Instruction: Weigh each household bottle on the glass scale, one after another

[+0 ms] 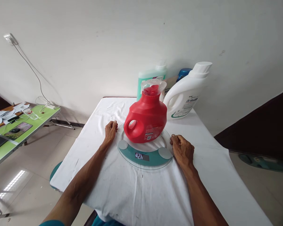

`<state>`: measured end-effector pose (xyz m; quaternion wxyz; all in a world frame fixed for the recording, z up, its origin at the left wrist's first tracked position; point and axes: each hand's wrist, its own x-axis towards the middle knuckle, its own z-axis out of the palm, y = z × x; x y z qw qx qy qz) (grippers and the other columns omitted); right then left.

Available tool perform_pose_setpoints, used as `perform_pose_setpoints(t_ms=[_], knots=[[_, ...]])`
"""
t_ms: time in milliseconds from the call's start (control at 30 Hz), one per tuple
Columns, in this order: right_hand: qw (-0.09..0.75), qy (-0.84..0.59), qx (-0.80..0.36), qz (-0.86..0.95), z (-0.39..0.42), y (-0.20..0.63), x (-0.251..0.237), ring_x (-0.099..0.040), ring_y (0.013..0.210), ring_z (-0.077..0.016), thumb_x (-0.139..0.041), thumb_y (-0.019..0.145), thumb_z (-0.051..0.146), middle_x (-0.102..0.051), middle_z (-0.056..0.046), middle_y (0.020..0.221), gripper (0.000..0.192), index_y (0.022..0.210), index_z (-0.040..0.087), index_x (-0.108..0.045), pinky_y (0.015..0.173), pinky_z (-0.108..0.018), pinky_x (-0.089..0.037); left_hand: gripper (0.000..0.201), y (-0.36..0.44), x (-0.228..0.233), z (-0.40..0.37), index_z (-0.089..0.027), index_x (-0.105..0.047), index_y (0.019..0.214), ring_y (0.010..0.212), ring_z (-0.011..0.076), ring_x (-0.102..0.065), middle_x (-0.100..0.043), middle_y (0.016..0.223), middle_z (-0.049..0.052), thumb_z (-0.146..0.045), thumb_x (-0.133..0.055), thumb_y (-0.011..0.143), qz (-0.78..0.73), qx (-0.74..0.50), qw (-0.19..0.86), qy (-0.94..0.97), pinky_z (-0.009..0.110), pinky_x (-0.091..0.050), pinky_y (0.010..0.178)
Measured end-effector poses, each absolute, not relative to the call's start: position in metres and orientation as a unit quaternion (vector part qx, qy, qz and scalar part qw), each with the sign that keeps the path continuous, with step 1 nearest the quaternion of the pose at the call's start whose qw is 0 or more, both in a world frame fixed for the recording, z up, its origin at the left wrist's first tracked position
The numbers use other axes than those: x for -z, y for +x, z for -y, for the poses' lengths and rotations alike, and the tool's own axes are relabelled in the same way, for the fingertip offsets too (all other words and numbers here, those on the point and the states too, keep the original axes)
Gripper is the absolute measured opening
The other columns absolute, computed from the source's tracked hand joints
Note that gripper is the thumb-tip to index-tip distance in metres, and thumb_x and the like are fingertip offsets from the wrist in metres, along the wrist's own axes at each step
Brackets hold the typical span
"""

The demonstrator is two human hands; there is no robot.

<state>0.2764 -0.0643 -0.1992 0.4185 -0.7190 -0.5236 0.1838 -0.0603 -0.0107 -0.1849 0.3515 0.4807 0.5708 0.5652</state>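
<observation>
Green side table (7, 147), far left: papers, a photo print and a white cable on top. Left hand (110, 130): resting on the white-clothed bench (132, 194), fingers curled loosely together, holding nothing, touching the left rim of the scale. Glass bathroom scale (145, 155): centre of bench, teal band, display lit, digits unclear. Red detergent jug (146, 119): upright on the scale, clear cap, handle facing left. Teal bottle (151, 77) and white detergent jug (185, 94): behind, against the wall. Right hand (182, 150): fingers curled, empty, just beside the scale's right rim
</observation>
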Motion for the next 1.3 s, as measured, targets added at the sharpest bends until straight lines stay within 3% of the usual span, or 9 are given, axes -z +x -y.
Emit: perform_pose_setpoints(t_ms=[1133, 1300], knots=[[0.42, -0.724, -0.183, 0.516, 0.063, 0.275, 0.2, -0.067, 0.072, -0.0271, -0.039, 0.086, 0.062, -0.076, -0.011, 0.076, 0.039, 0.067, 0.03, -0.053, 0.079, -0.04, -0.046, 0.045, -0.06, 0.183, 0.013, -0.02, -0.061, 0.073, 0.061, 0.0143, -0.052, -0.057, 0.065, 0.0, -0.06, -0.061, 0.094, -0.572, -0.568, 0.344, 0.481, 0.029, -0.045, 0.061], [0.444, -0.703, -0.198, 0.519, 0.065, 0.276, 0.197, -0.066, 0.068, -0.0263, -0.039, 0.089, 0.062, -0.075, -0.011, 0.073, 0.042, 0.068, 0.03, -0.055, 0.077, -0.039, -0.047, 0.052, -0.06, 0.171, 0.019, -0.02, -0.06, 0.073, 0.061, 0.0138, -0.054, -0.059, 0.07, 0.002, -0.067, -0.063, 0.093, -0.563, -0.589, 0.34, 0.469, 0.028, -0.046, 0.059]])
